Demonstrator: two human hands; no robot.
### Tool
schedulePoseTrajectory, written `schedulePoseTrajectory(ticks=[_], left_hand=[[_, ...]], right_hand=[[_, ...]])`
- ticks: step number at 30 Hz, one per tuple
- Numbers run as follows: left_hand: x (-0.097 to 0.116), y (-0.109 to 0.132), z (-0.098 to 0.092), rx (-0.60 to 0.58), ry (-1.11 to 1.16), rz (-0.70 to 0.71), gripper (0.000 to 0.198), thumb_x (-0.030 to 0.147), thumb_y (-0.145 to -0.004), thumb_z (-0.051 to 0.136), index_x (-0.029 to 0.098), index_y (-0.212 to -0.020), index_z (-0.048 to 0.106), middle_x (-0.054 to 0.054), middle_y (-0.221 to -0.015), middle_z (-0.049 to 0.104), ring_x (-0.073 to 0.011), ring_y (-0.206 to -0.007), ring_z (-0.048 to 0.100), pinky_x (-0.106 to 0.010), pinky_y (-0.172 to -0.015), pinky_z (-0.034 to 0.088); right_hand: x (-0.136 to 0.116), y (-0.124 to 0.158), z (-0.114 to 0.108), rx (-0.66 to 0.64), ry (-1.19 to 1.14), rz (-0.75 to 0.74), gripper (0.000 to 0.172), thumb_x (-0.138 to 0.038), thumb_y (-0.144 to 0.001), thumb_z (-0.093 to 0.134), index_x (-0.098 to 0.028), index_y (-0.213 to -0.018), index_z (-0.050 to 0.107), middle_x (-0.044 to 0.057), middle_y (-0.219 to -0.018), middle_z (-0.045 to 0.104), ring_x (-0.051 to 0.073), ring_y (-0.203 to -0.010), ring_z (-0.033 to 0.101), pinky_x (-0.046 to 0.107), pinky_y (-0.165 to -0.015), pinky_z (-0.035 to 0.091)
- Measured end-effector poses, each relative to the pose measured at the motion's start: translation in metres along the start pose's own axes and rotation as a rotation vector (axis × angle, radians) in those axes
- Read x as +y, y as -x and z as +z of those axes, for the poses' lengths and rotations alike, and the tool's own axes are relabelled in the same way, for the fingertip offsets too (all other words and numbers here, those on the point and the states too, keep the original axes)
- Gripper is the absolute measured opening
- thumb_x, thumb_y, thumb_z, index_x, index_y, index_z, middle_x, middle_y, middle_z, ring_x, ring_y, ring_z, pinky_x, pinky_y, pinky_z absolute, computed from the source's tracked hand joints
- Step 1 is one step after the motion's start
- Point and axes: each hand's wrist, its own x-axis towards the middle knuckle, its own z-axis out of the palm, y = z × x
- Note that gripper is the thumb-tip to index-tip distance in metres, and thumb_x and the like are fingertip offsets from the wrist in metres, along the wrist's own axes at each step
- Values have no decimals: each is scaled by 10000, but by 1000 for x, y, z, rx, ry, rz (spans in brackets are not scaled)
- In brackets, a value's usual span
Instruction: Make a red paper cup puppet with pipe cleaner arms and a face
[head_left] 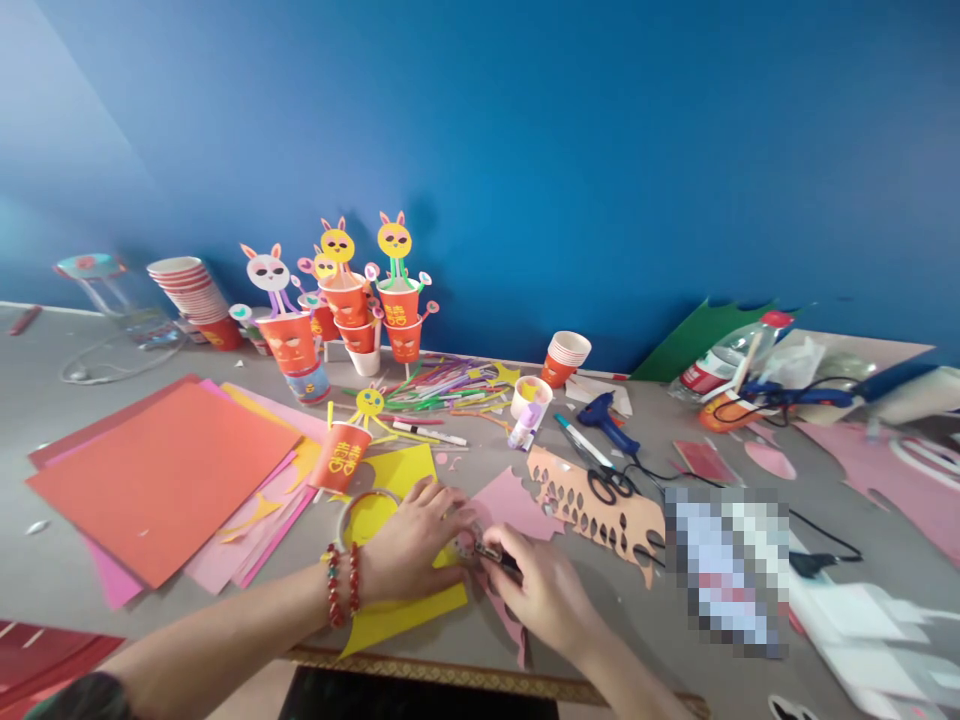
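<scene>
My left hand (412, 535), with red bead bracelets at the wrist, lies over yellow paper (409, 470). Its fingers and thumb curve around a small round whitish-pink piece (466, 543) and hold it down over pink paper (517, 503). Gripped in my right hand (544, 595) is a slim dark pen-like tool (499, 556), its tip close to the round piece; its exact kind is unclear. A pale ring (341, 522), like a tape roll, rests on the yellow paper beside my left hand. Behind it stands a red paper cup (343, 455) with a yellow rabbit face.
Coloured sheets (172, 470) spread at left. Rabbit-topped cups (289, 345) and stacked cups (191, 290) stand near the wall. Pipe cleaners (442, 385), scissors (611, 487), a blue glue gun (609, 424) and a cut peach strip (600, 510) lie beyond my hands. A bottle (735, 350) stands right.
</scene>
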Motion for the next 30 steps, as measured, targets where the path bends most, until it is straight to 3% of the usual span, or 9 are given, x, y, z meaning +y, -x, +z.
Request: schedulePoseTrajectory(ticks=[5, 10, 17, 21, 25, 27, 30], left_hand=[[1, -3, -4, -26, -30, -20, 365, 326, -909, 643, 268, -1264, 581, -86, -1206, 600, -290, -1102, 551, -454, -980, 465], [2, -8, -6, -57, -27, 14, 290, 363, -921, 633, 241, -1184, 623, -68, -1089, 648, -277, -1065, 586, -441, -991, 441], [1, -11, -3, -6, -41, 25, 363, 336, -848, 658, 195, -1174, 583, -89, -1105, 684, -289, -1073, 615, -458, -1015, 425], [1, -10, 3, -2, -68, 14, 299, 314, -793, 678, 192, -1053, 596, -91, -1049, 676, -291, -1030, 626, -443, -985, 453], [-2, -8, 3, 22, -50, 10, 557, 419, -794, 704, 148, -1249, 532, -141, -1127, 679, -330, -1067, 631, -502, -989, 471], [-2, -10, -2, 65, -50, 27, 675, 461, -827, 682, 136, -1369, 447, -173, -1216, 662, -349, -1123, 620, -526, -993, 478], [3, -19, -16, 150, -102, 110, 578, 414, -905, 619, 143, -1384, 445, -176, -1321, 618, -334, -1199, 583, -497, -1016, 478]], right_hand=[[-4, -4, -2, 15, -32, 0, 131, -203, -936, 494, -278, -958, 600, 25, -851, 763, 208, -708, 713, 279, -637, 449], [-7, -5, -7, 36, -142, 4, 97, -256, -945, 501, -260, -883, 575, -9, -742, 693, 178, -642, 648, 250, -605, 439], [1, -1, -14, 111, -242, 45, 168, -345, -975, 473, -258, -851, 545, -3, -716, 618, 180, -625, 585, 263, -592, 452], [9, 3, -16, 120, -256, 53, 104, -274, -946, 477, -257, -977, 575, 42, -866, 704, 214, -777, 673, 300, -709, 520], [16, 6, -17, 149, -266, 46, 348, -169, -869, 476, -249, -1197, 559, 101, -1147, 707, 257, -1077, 674, 372, -927, 528], [15, 7, -20, 150, -248, 47, 455, -150, -848, 469, -236, -1292, 515, 100, -1141, 703, 262, -1085, 668, 398, -947, 522], [4, 4, -25, 120, -265, 40, 556, -146, -878, 431, -205, -1429, 391, 63, -981, 716, 238, -949, 687, 390, -892, 531]])
